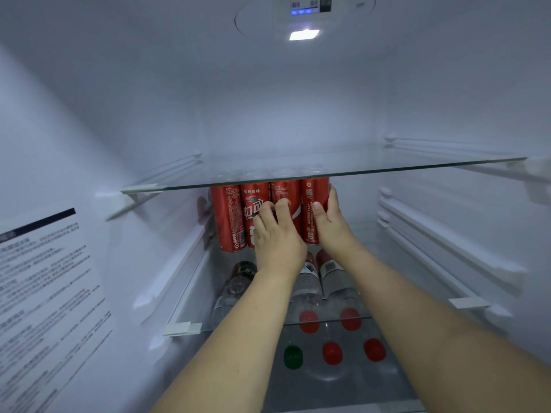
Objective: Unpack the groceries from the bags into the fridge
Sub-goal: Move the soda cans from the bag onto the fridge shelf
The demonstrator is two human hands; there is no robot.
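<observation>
**Cans going in at the back of the middle shelf**

The fridge is standing open and filling the view, its sticker-covered wall at 9 o'clock and its lamp at 12 o'clock. An upper glass shelf is lying bare across the centre. Just under it, a middle glass shelf is carrying a row of four upright red cans, packed side by side and touching, right of centre. Beneath that shelf, toward 6 o'clock, water bottles are lying on their sides with red caps and one green cap facing out.

The left hand is pressing flat on the fronts of the middle cans, fingers half curled, holding none of them. The right hand is cupping the rightmost can, thumb in front and fingers around its far side, so its grip is closing on that can.

The cans are reaching almost up to the upper shelf, so lifting one would likely knock its rim against the glass. An uneven push could tip a can into its neighbours. Whether more cans are standing behind this row cannot be told.
</observation>
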